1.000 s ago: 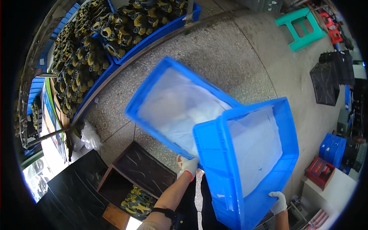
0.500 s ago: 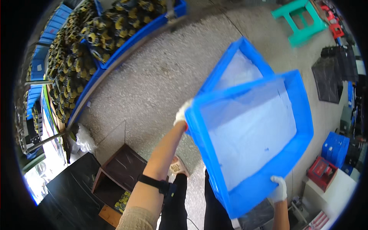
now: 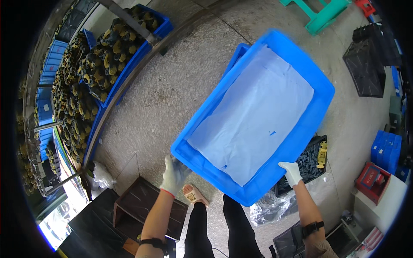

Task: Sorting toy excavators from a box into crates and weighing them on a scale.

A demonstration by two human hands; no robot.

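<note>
A large shallow blue plastic crate [image 3: 320, 96], lined with a crumpled pale sheet [image 3: 258, 116], lies slanted before me over another blue crate [image 3: 238, 56], of which only a far-left part shows. My left hand [image 3: 173, 175], in a white glove, is just off the crate's near-left corner. Its thumb stands apart from the slightly blurred fingers, and nothing shows in it. On the near-right rim, my gloved right hand [image 3: 291, 173] grips the crate. The fingers beneath the rim are hidden.
At left, a rack holds blue crates heaped with yellow-and-black parts [image 3: 107, 64]. A black tray of dark pieces [image 3: 307, 161] sits by my right hand, near clear plastic wrap [image 3: 271, 208]. Brown box [image 3: 150, 200] at near left; green stool [image 3: 320, 17] at far right; blue boxes [image 3: 386, 148] at right.
The lined crate has swung round and moved left, now covering most of the crate beneath. My left hand has come off its rim and drawn back toward me; my right hand stays on it.
</note>
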